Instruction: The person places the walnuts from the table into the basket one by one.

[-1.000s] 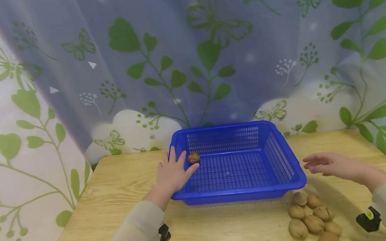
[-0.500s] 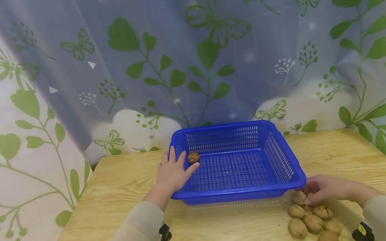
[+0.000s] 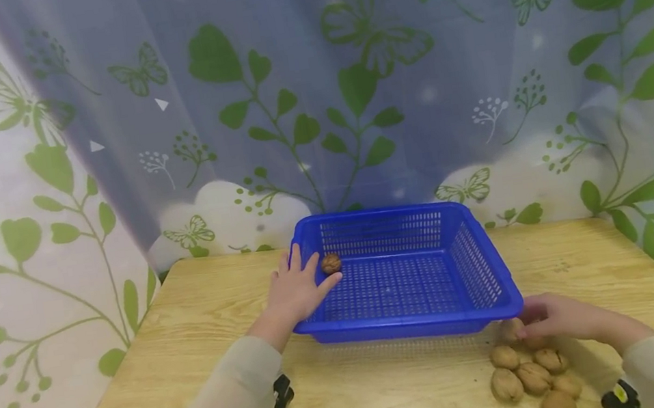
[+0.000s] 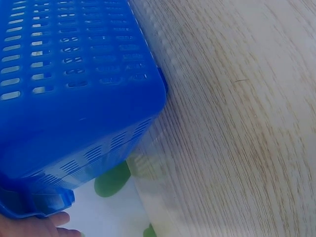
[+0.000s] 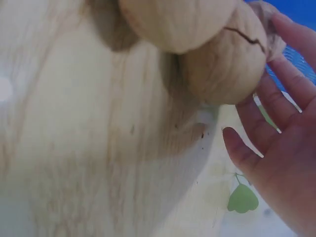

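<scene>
A blue plastic basket (image 3: 405, 327) with slotted walls stands on the table, one brown walnut (image 3: 331, 263) inside near its left wall. My left hand (image 3: 297, 293) rests on the basket's left rim, fingers spread; its fingertips show at the rim in the left wrist view. At the basket's front right corner, my right hand (image 3: 562, 319) pinches a walnut (image 3: 511, 331) between thumb and fingers. Several paler walnuts (image 3: 535, 378) lie clustered just in front of that hand. In the right wrist view the pinched walnut (image 5: 270, 30) sits behind a cracked walnut (image 5: 224, 61).
The wood-grain table (image 3: 210, 302) extends to both sides of the basket. Behind it hangs a curtain (image 3: 313, 95) printed with leaves and butterflies. Black wrist cameras (image 3: 282, 394) are strapped under both sleeves.
My right hand has come down and left from beside the basket to the walnut pile and taken hold of a walnut. My left hand has stayed on the rim.
</scene>
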### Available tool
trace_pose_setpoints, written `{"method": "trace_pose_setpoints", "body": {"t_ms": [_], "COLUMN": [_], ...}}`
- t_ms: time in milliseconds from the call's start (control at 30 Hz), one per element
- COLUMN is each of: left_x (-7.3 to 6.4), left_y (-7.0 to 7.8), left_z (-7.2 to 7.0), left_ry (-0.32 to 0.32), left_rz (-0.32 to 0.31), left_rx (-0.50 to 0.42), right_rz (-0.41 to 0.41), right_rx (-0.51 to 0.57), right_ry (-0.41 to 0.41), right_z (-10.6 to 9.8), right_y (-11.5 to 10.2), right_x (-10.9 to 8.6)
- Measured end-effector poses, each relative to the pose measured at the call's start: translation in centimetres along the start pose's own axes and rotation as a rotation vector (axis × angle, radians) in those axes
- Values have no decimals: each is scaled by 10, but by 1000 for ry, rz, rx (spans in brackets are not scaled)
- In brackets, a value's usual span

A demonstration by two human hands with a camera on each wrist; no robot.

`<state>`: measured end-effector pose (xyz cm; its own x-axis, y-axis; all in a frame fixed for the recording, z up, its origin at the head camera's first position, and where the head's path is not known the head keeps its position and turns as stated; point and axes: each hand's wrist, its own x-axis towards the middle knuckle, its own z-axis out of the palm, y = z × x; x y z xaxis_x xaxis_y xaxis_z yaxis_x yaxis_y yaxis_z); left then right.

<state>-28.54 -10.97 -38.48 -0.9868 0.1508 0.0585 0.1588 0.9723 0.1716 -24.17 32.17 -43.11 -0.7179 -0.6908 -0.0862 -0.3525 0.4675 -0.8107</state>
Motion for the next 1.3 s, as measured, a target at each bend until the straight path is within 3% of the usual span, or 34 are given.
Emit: {"method": "trace_pose_setpoints", "body": {"t_ms": [133,433,733,900,1300], "left_x": [0,5,3,1,2], "left_y": [0,-3,-3,-2,-3], "left_z": [0,7,2,2,4], "left_ry": [-3,19,19,13,20], "left_rz": [3,3,-4,9,2], "left_rx": [6,-6,-7,-25,-23], "right_rz": [22,176,325,313,272], "right_rx": [24,6,-132,-149,-172], "right_ry": [38,133,394,476,502], "right_z": [-3,-15,-32,-41,-42], "right_y": [-4,-13,-35,-48,-78], "right_x": [-6,-25,-36,-33,-3]}}
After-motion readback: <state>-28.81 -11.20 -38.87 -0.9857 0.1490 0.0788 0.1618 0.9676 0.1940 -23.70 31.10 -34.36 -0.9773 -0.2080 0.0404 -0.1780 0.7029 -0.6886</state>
